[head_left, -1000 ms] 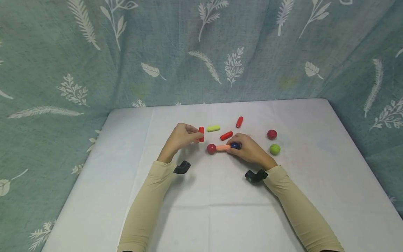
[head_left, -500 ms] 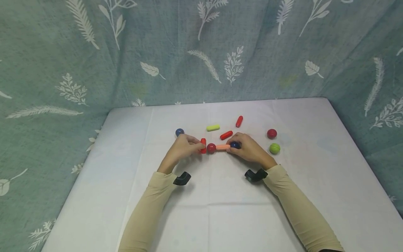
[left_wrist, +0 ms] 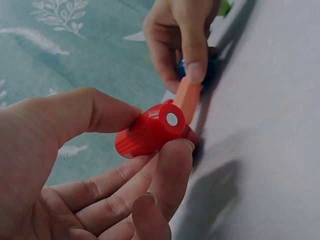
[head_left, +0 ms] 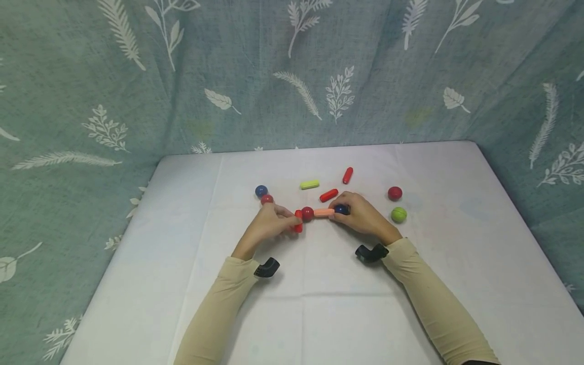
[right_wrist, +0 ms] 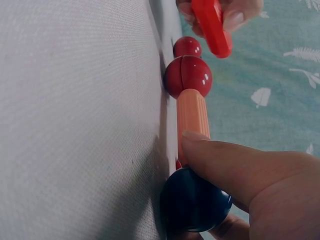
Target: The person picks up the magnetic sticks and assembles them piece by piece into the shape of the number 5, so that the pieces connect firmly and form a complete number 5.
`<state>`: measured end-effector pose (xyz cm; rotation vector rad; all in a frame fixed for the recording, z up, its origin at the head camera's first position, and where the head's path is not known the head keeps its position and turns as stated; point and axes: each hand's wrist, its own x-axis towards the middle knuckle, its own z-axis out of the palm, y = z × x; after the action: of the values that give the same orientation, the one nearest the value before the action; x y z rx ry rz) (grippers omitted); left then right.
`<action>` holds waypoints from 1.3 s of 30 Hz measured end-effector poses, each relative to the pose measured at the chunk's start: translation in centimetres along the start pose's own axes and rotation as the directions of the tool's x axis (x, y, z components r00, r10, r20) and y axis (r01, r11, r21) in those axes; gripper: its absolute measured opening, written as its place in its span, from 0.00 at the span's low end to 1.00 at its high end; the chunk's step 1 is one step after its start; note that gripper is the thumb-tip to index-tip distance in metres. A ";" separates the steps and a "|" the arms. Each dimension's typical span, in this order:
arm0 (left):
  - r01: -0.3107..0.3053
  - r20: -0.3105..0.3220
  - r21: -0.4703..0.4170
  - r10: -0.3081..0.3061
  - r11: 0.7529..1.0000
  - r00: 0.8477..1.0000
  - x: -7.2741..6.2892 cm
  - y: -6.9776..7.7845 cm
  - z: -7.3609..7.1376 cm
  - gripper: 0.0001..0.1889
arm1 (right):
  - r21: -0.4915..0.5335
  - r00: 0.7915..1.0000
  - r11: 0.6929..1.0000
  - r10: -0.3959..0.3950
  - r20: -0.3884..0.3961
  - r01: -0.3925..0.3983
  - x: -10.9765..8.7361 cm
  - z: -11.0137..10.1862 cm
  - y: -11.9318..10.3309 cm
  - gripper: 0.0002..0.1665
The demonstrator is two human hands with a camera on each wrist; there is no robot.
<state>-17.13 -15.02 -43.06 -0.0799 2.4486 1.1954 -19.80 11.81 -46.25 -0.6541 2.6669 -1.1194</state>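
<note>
My left hand (head_left: 269,223) pinches a red magnetic rod (left_wrist: 150,130) between thumb and fingers. A pale magnet disc shows on the rod's end in the left wrist view. The rod is held crosswise, close to a red ball (right_wrist: 188,76); in the right wrist view it hangs above the table, apart from that ball. An orange rod (head_left: 324,213) joins the red ball to a dark blue ball (right_wrist: 195,200), all in one line on the table. Around the blue ball curls my right hand (head_left: 362,215), its thumb lying over the orange rod's near end.
Beyond the hands lie a yellow-green rod (head_left: 309,184) and two red rods, one nearer (head_left: 329,195) and one farther (head_left: 348,175). Right of them sit another red ball (head_left: 395,193) and a green ball (head_left: 399,214). Behind my left hand are a blue ball (head_left: 261,191) and a red ball (head_left: 267,199).
My left hand has come nearer and slightly right with the red rod, down beside the joined red ball. Behind it, a blue ball and a red ball have become visible. My right hand stays put.
</note>
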 end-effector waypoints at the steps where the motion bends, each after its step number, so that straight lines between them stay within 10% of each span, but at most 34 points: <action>1: -0.002 0.003 -0.001 0.002 1.000 1.000 0.0 -0.1 0.1 0.13 | -0.001 1.000 1.000 0.001 0.000 -0.001 0.0 0.0 0.0 0.12; 39: -0.039 0.048 -0.040 0.041 0.998 0.998 0.0 -0.9 1.7 0.12 | -0.019 1.000 1.000 -0.025 -0.009 0.025 0.0 0.0 -0.1 0.11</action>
<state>-16.38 -14.32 -44.65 -0.0119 2.3956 1.2474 -19.73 11.72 -46.18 -0.6896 2.6874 -1.1079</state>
